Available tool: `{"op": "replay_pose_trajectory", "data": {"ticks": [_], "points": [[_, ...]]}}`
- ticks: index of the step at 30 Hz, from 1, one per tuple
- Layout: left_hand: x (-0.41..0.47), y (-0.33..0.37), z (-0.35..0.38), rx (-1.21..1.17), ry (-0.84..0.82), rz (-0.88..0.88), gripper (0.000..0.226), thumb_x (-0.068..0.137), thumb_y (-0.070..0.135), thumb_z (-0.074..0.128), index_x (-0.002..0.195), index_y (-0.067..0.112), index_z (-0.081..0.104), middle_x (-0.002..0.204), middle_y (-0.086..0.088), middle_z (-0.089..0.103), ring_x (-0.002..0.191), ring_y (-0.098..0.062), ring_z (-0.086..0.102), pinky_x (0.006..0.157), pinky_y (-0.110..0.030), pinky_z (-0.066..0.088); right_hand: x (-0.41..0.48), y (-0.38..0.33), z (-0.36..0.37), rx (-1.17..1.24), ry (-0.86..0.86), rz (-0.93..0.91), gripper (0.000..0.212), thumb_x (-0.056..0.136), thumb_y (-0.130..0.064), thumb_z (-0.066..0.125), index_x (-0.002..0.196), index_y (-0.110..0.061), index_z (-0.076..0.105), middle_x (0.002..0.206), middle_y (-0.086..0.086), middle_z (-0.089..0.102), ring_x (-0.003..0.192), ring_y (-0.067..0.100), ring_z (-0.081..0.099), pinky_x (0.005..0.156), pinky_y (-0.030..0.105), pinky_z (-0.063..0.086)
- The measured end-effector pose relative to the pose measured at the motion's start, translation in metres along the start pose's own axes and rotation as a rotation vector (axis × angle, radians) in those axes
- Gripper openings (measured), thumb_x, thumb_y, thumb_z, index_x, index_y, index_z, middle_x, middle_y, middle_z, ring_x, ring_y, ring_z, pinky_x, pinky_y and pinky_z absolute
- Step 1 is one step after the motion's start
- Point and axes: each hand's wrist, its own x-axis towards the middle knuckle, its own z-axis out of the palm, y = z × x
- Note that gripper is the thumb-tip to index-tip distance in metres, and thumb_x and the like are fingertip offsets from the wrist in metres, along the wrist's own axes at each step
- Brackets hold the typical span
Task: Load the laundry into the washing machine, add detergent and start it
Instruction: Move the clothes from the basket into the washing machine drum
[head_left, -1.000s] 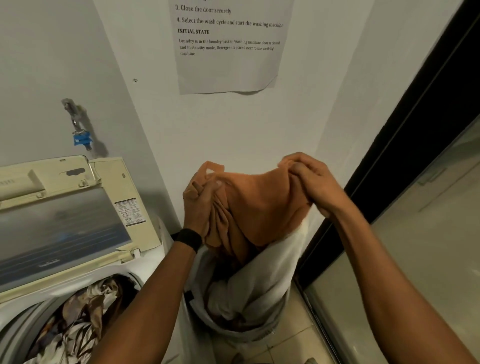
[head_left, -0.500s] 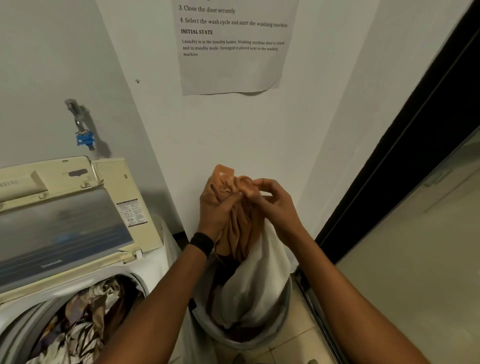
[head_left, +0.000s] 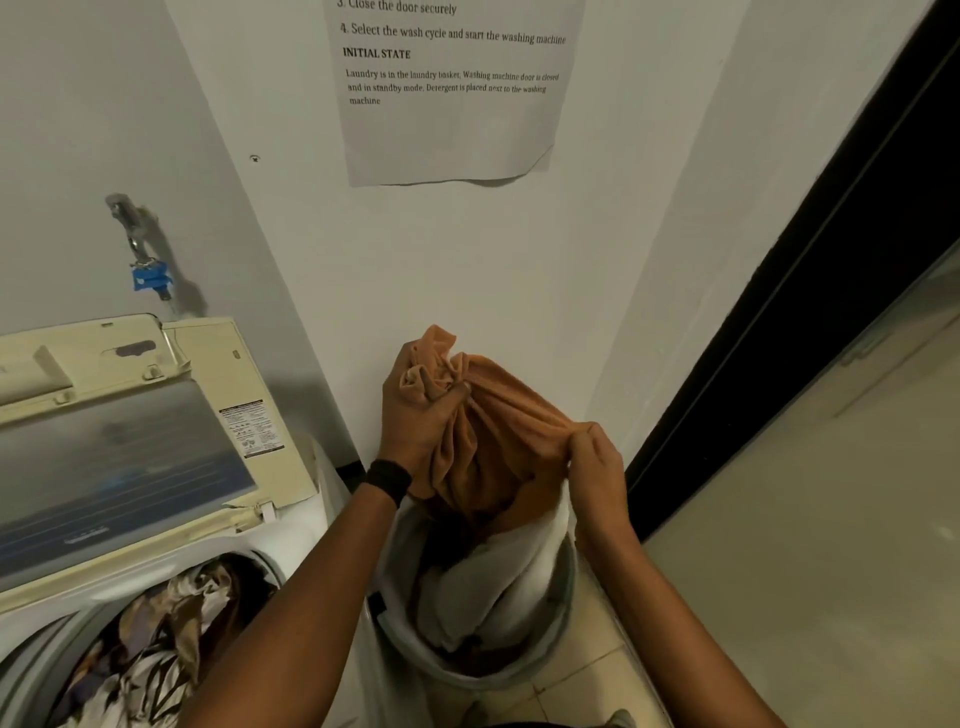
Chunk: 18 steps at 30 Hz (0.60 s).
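An orange cloth (head_left: 493, 441) hangs above the grey laundry basket (head_left: 550, 649), its lower end still down in the basket beside a white towel (head_left: 493, 587). My left hand (head_left: 415, 415) grips a bunched upper part of the cloth. My right hand (head_left: 597, 467) pinches its edge lower and to the right. The top-loading washing machine (head_left: 291, 545) stands at the left with its lid (head_left: 130, 447) raised. Patterned clothes (head_left: 150, 649) lie in its drum.
A paper notice (head_left: 452, 88) hangs on the white wall behind the basket. A tap with a blue fitting (head_left: 148, 275) sticks out above the machine. A dark door frame (head_left: 810, 291) and a glass panel run along the right. Tiled floor (head_left: 597, 686) shows around the basket.
My hands came together on the orange cloth, then my right hand moved down and right, taking a new hold on its edge. The left hand keeps the bunched part.
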Motion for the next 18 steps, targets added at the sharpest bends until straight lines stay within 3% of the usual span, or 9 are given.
{"op": "replay_pose_trajectory", "data": {"ticks": [2,4,6,8,9,11,12,14,18], "points": [[0.001,-0.003,-0.005,0.006,0.002,0.015,0.045,0.083,0.007,0.084,0.122,0.007,0.061,0.114,0.003,0.067,0.102,0.001,0.066,0.097,-0.022,0.054,0.001,-0.014,-0.012,-0.12,-0.069,-0.13,0.032,0.105,-0.011,0.04,0.074,-0.012,0.05,0.07,-0.002,0.048,0.063,0.005,0.044,0.058,0.02,0.036],[0.0,-0.006,-0.009,0.009,-0.008,0.007,0.048,0.083,0.018,0.085,0.123,0.006,0.06,0.116,-0.001,0.067,0.104,-0.004,0.066,0.096,-0.023,0.055,0.012,-0.035,-0.027,-0.227,-0.258,-0.126,0.033,0.106,-0.017,0.043,0.08,-0.001,0.057,0.075,0.004,0.055,0.071,0.01,0.052,0.063,0.026,0.04],[-0.005,-0.008,-0.011,0.011,-0.025,-0.007,0.046,0.083,0.025,0.085,0.12,0.018,0.06,0.114,0.005,0.067,0.103,-0.001,0.067,0.094,-0.02,0.054,0.027,-0.064,-0.043,-0.274,-0.481,-0.071,0.032,0.105,-0.024,0.053,0.086,-0.001,0.065,0.083,0.005,0.066,0.08,0.017,0.059,0.073,0.031,0.046],[-0.01,-0.011,-0.013,-0.013,-0.033,-0.029,0.043,0.082,0.023,0.087,0.116,0.024,0.061,0.112,0.007,0.067,0.101,-0.002,0.068,0.093,-0.023,0.055,0.042,-0.099,-0.053,-0.348,-0.672,-0.047,0.026,0.101,-0.029,0.064,0.091,-0.006,0.072,0.085,0.004,0.074,0.079,0.013,0.066,0.073,0.025,0.051],[-0.011,-0.012,-0.014,-0.043,-0.035,-0.063,0.046,0.08,0.028,0.088,0.118,0.021,0.062,0.113,0.004,0.069,0.103,-0.005,0.068,0.095,-0.029,0.057,0.048,-0.115,-0.054,-0.384,-0.709,-0.072,0.025,0.099,-0.029,0.067,0.094,-0.006,0.073,0.08,0.001,0.073,0.072,0.008,0.066,0.067,0.019,0.05],[-0.01,-0.011,-0.015,-0.115,-0.037,-0.13,0.067,0.072,0.045,0.088,0.125,0.012,0.064,0.118,-0.004,0.07,0.109,-0.017,0.069,0.102,-0.044,0.056,0.062,-0.134,-0.042,-0.351,-0.669,-0.13,0.023,0.099,-0.027,0.067,0.097,-0.005,0.073,0.067,-0.009,0.068,0.058,-0.001,0.06,0.053,0.011,0.044],[-0.01,-0.008,-0.014,-0.149,-0.054,-0.154,0.07,0.069,0.048,0.087,0.125,0.012,0.065,0.12,-0.006,0.071,0.11,-0.021,0.069,0.103,-0.049,0.055,0.068,-0.135,-0.03,-0.287,-0.648,-0.163,0.021,0.1,-0.026,0.067,0.099,-0.006,0.073,0.072,-0.01,0.071,0.064,0.0,0.064,0.057,0.012,0.048],[-0.013,0.009,-0.008,-0.179,-0.139,-0.126,0.059,0.07,0.045,0.086,0.12,0.019,0.068,0.121,-0.007,0.071,0.113,-0.025,0.068,0.103,-0.051,0.055,0.072,-0.125,0.005,-0.223,-0.655,-0.241,0.017,0.099,-0.025,0.067,0.103,-0.011,0.076,0.095,0.0,0.077,0.09,0.009,0.071,0.079,0.026,0.057],[-0.013,0.024,0.004,-0.202,-0.272,-0.041,0.066,0.078,0.038,0.083,0.135,0.017,0.059,0.13,-0.01,0.067,0.121,-0.024,0.066,0.102,-0.042,0.056,0.059,-0.086,0.057,-0.149,-0.64,-0.299,0.019,0.102,-0.024,0.062,0.104,-0.01,0.075,0.1,0.003,0.075,0.094,0.015,0.071,0.088,0.035,0.058]]}}
